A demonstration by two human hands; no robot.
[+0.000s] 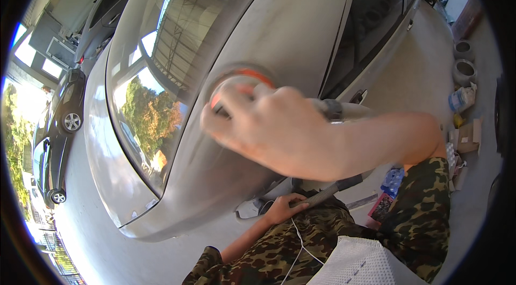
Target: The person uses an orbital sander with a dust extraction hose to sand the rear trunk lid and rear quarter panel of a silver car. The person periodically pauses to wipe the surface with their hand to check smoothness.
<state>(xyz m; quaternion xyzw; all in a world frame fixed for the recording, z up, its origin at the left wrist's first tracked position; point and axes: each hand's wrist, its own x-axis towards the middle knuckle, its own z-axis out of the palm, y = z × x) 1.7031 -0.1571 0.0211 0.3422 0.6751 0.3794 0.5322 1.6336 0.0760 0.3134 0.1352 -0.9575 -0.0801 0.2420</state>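
My right hand (266, 123), blurred, is wrapped over the top of an orange and grey sander (242, 79) with a round pad. The pad rests against the dull, grey rear pillar panel (278, 43) of a car, between the rear window (173, 43) and the side window (375, 19). Down by my waist, my left hand (282, 209) grips a ribbed grey hose (322, 198). The hose runs up to the right and passes partly out of sight behind my right forearm.
Wheel rims or tyres (464, 72), a blue-labelled tub (459, 99) and a cardboard box (468, 137) stand along the floor at right. Black cars (60, 123) are parked at left. A thin white cable (298, 232) hangs across my camouflage clothing.
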